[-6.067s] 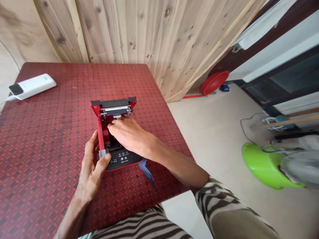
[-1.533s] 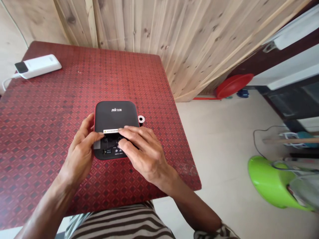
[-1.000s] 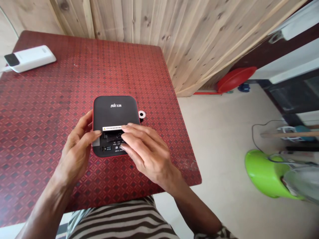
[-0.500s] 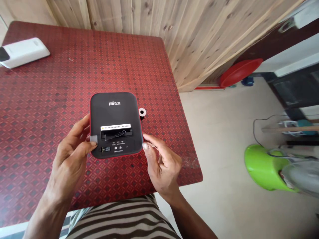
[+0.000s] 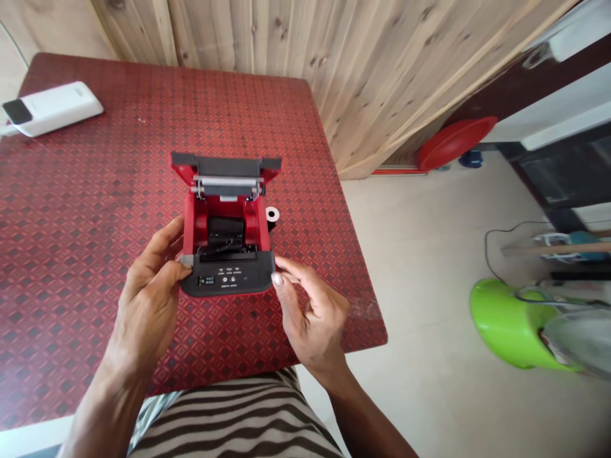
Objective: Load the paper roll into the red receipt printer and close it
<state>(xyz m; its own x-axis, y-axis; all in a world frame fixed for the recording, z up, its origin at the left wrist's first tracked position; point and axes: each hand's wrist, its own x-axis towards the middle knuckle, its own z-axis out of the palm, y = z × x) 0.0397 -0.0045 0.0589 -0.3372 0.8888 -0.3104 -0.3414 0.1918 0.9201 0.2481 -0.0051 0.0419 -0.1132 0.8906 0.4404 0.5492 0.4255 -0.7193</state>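
Note:
A red and black receipt printer (image 5: 260, 273) rests on the patterned red table (image 5: 143, 172) in front of me. Its lid (image 5: 224, 166) stands raised, with a roller along the lid's edge. Inside the red paper bay lies something black and glossy (image 5: 225, 229), perhaps a wrapped item. My left hand (image 5: 155, 286) grips the printer's left side, its thumb on the grey lever at the front corner. At the right front corner, my right hand (image 5: 312, 305) holds the printer between thumb and fingers. A white paper roll (image 5: 272, 214) shows just past the printer's right side, partly hidden.
A white power bank or similar device (image 5: 62, 107) lies at the table's far left. Wood panelling (image 5: 267, 38) rises behind the table. On the floor to the right are a green bucket-like container (image 5: 506, 324), a cable and a red basin (image 5: 456, 143).
The printer's lid has swung up from shut to open, exposing the red bay and the black item inside. Both hands keep their hold at the front corners.

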